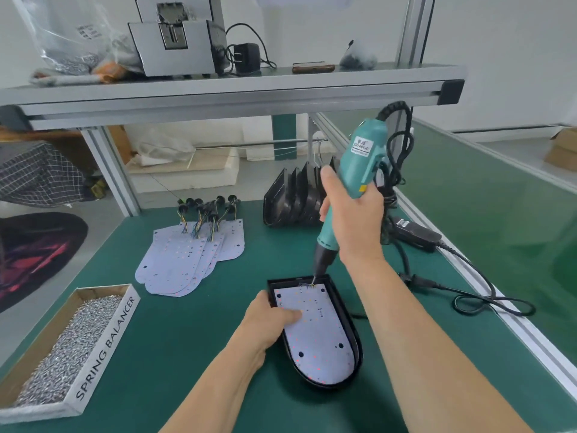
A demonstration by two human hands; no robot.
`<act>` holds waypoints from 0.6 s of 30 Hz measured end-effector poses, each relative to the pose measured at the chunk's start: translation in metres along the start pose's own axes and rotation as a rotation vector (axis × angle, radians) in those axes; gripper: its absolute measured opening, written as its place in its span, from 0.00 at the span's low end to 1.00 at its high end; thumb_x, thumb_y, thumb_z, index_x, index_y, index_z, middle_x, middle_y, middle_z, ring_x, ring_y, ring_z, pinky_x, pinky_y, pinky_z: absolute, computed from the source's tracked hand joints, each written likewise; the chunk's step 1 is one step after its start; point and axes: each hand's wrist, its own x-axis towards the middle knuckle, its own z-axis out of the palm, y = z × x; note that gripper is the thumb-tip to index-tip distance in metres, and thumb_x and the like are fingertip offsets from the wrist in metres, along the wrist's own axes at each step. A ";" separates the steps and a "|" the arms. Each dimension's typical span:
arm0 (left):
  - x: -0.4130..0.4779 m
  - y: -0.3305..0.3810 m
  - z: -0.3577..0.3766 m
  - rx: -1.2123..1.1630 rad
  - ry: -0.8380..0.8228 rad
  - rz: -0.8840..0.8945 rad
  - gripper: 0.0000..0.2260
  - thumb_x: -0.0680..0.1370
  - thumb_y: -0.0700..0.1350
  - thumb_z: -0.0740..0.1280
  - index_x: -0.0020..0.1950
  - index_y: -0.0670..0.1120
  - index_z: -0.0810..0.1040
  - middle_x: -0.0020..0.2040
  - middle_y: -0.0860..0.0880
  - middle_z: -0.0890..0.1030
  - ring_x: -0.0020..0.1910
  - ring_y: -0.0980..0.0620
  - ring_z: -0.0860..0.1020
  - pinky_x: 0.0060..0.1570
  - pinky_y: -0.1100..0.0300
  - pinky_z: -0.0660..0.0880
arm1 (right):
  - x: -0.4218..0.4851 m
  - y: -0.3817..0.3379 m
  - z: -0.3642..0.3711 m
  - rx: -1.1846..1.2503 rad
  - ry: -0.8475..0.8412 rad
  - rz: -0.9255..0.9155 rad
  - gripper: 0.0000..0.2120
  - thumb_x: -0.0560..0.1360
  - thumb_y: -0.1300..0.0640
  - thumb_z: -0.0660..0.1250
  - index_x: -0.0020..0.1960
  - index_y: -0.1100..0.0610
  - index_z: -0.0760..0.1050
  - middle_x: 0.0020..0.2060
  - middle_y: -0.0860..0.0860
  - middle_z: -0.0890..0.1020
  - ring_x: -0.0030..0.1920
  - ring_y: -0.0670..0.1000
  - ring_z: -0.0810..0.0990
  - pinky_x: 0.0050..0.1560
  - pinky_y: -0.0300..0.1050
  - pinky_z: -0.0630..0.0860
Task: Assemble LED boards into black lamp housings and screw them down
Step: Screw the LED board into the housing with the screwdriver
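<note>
Left hand [271, 320] nearest, thumb pressing flat on LED board [315, 335] lying in housing [354, 329] on table [187, 354]; long axis running near-to-far. Right hand [349, 217] beyond, fingers [324, 210] gripping screwdriver [359, 164], bit pointing at board's far end.

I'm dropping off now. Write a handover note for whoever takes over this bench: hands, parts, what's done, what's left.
Left hand: rests on the LED board, thumb flat, steadying it in the black housing.
Right hand: grips the electric screwdriver, bit down at the board's far end, by the wires.
Parts: spare LED boards fanned at mat centre; empty housings stacked behind them; screws in the cardboard box, left.
Done: one board seated.
Left: two holes at the near end look empty; screw them, then do the spare boards.
</note>
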 end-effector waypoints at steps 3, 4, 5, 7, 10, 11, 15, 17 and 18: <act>-0.001 0.001 -0.009 -0.109 0.053 -0.003 0.17 0.71 0.34 0.72 0.60 0.41 0.78 0.52 0.45 0.86 0.52 0.43 0.84 0.52 0.51 0.80 | 0.015 0.005 -0.034 -0.075 0.048 0.073 0.13 0.69 0.42 0.73 0.43 0.48 0.74 0.27 0.48 0.77 0.27 0.49 0.76 0.30 0.43 0.74; -0.001 0.001 -0.014 -0.144 0.073 0.005 0.17 0.71 0.34 0.72 0.59 0.40 0.78 0.52 0.44 0.86 0.51 0.42 0.84 0.51 0.51 0.80 | 0.016 0.011 -0.046 -0.105 0.080 0.106 0.14 0.69 0.41 0.73 0.44 0.48 0.74 0.28 0.47 0.77 0.27 0.49 0.76 0.30 0.44 0.75; 0.000 0.002 -0.020 -0.177 0.090 0.016 0.17 0.71 0.34 0.72 0.59 0.40 0.78 0.51 0.43 0.86 0.50 0.41 0.85 0.49 0.51 0.80 | 0.017 0.018 -0.057 -0.135 0.113 0.142 0.15 0.68 0.40 0.73 0.45 0.47 0.74 0.28 0.47 0.78 0.28 0.48 0.77 0.31 0.44 0.75; 0.001 0.004 -0.032 -0.240 0.117 0.038 0.12 0.75 0.32 0.68 0.58 0.39 0.78 0.50 0.41 0.86 0.46 0.41 0.85 0.45 0.51 0.80 | 0.016 0.035 -0.077 -0.182 0.169 0.221 0.18 0.67 0.39 0.73 0.48 0.48 0.73 0.32 0.48 0.79 0.29 0.48 0.78 0.31 0.44 0.76; 0.004 0.005 -0.050 -0.398 0.151 0.026 0.07 0.80 0.33 0.64 0.56 0.40 0.78 0.48 0.39 0.86 0.41 0.41 0.84 0.40 0.50 0.79 | 0.013 0.056 -0.102 -0.300 0.179 0.354 0.21 0.71 0.41 0.74 0.54 0.51 0.69 0.42 0.51 0.80 0.32 0.49 0.79 0.29 0.41 0.76; 0.006 0.005 -0.056 -0.458 0.156 0.013 0.06 0.81 0.35 0.64 0.56 0.41 0.78 0.48 0.39 0.86 0.40 0.41 0.85 0.40 0.50 0.79 | 0.011 0.063 -0.108 -0.373 0.171 0.392 0.21 0.73 0.43 0.73 0.56 0.53 0.67 0.44 0.52 0.79 0.31 0.50 0.80 0.28 0.42 0.76; 0.011 -0.004 -0.079 -0.630 0.188 -0.033 0.08 0.81 0.43 0.64 0.53 0.40 0.80 0.43 0.43 0.87 0.37 0.43 0.85 0.42 0.50 0.76 | 0.001 0.088 -0.131 -0.668 0.183 0.432 0.20 0.76 0.49 0.70 0.58 0.56 0.63 0.46 0.54 0.77 0.38 0.58 0.82 0.40 0.55 0.80; 0.013 -0.013 -0.091 -0.728 0.224 -0.005 0.10 0.80 0.46 0.66 0.49 0.42 0.83 0.41 0.45 0.87 0.37 0.44 0.86 0.43 0.48 0.77 | 0.000 0.094 -0.145 -0.758 0.279 0.432 0.20 0.77 0.49 0.69 0.58 0.58 0.62 0.48 0.57 0.78 0.43 0.60 0.79 0.43 0.53 0.76; 0.013 -0.018 -0.097 -0.795 0.240 0.028 0.11 0.79 0.47 0.67 0.48 0.42 0.85 0.45 0.45 0.88 0.41 0.43 0.86 0.45 0.46 0.79 | 0.001 0.095 -0.151 -0.769 0.323 0.443 0.20 0.77 0.49 0.69 0.58 0.58 0.62 0.48 0.58 0.79 0.43 0.60 0.78 0.43 0.52 0.74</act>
